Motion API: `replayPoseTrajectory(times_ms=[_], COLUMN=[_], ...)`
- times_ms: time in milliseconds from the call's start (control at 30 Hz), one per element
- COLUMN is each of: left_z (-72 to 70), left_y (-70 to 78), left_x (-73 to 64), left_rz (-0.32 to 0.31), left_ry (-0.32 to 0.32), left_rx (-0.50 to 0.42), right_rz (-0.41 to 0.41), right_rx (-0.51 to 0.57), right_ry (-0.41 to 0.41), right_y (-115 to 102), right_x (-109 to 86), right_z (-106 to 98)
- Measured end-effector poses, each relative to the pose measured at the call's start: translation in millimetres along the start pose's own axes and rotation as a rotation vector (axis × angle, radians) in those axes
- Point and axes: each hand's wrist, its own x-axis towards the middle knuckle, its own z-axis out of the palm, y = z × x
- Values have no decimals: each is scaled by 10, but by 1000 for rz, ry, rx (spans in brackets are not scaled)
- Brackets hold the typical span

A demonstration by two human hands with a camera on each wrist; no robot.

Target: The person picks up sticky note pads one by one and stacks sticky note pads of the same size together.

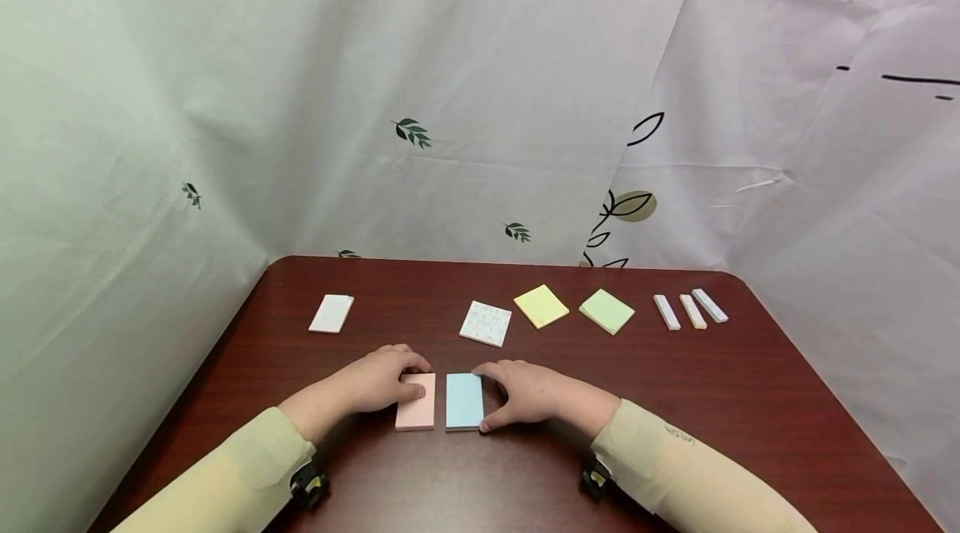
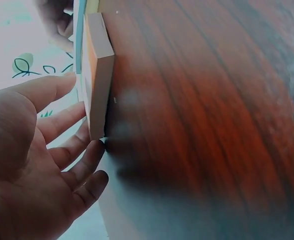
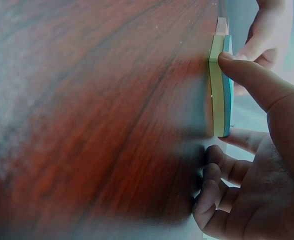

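Two small sticky note pads lie side by side near the middle of the table, a pink one (image 1: 417,415) and a blue one (image 1: 464,401). My left hand (image 1: 380,381) reaches over the pink pad's far left part. Its thumb lies over the top face and its relaxed fingertips are at the far end, beside the pad's pale thick edge (image 2: 102,95) in the left wrist view. My right hand (image 1: 527,391) spans the blue pad, thumb at the near right corner and index finger at the far one. The right wrist view shows a yellow-green layer (image 3: 217,100) under its blue top.
Behind the hands lie a white pad (image 1: 331,314), a patterned pad (image 1: 485,324), a yellow pad (image 1: 542,306) and a green pad (image 1: 607,312). Three narrow white strips (image 1: 693,311) are at the back right. A printed white curtain (image 1: 465,100) hangs behind the table (image 1: 750,400).
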Motion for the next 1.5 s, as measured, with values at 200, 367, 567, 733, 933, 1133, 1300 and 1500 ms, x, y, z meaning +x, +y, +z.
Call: replayPoseTrajectory(times_ms=[200,367,567,733,933,1133,1300,1500], left_z=[-43,-77,-74,-38,-23,7,58,79], left_y=[33,87,124,133,144,172,197,192], left_x=[-82,-176,-231,-248,-269,-294,-310,-320], left_rz=[-14,-61,-81,-75,-61,-78,-130,-141], left_ry=[-9,-54,-72,-51,1,35,43,47], left_rx=[40,69,108,130,110,50,-21,-177], right_rz=[-1,-1,1,-1,-4,-6,-6,-6], right_rx=[-4,-9,-2,-1,-6,-11,-5,-1], right_ry=[2,5,5,1,5,6,8,5], right_y=[2,-4,-7,-7,-1,-2,5,14], right_x=[-2,-11,-19,-19,-8,-11,-10,-8], right_z=[6,2,-3,-3,-2,-4,-1,7])
